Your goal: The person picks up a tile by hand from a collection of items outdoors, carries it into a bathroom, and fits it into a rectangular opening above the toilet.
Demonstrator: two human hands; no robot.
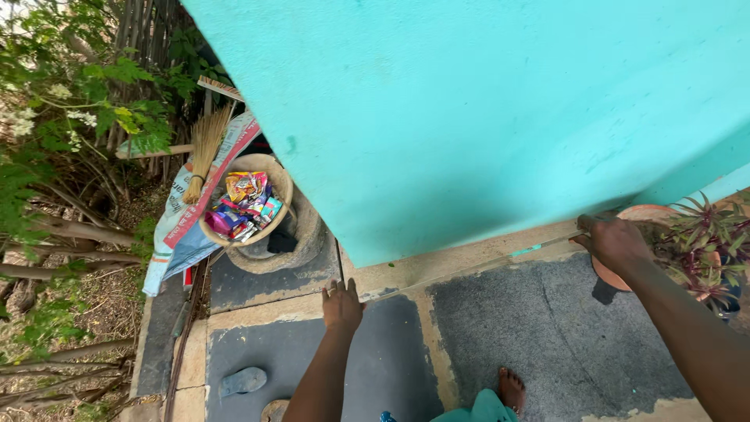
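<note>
Fingers of left hand and right hand closed on long thin stick, stretching it along turquoise wall foot; level, steady grip needed next

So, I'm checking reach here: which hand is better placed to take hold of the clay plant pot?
Right. The right hand, closed on the long strip, is beside the clay plant pot; the left hand is far off along it.

Turquoise plastered wall fills upper frame, daylight soft, no hard shadows. Floor: grey rough panels with pale concrete borders. Far left: green shrubs, dry branches, stick fence. Beside wall corner: woven basket of coloured wrappers on stone mortar, straw broom, printed sack. Grey sandal on floor.
</note>
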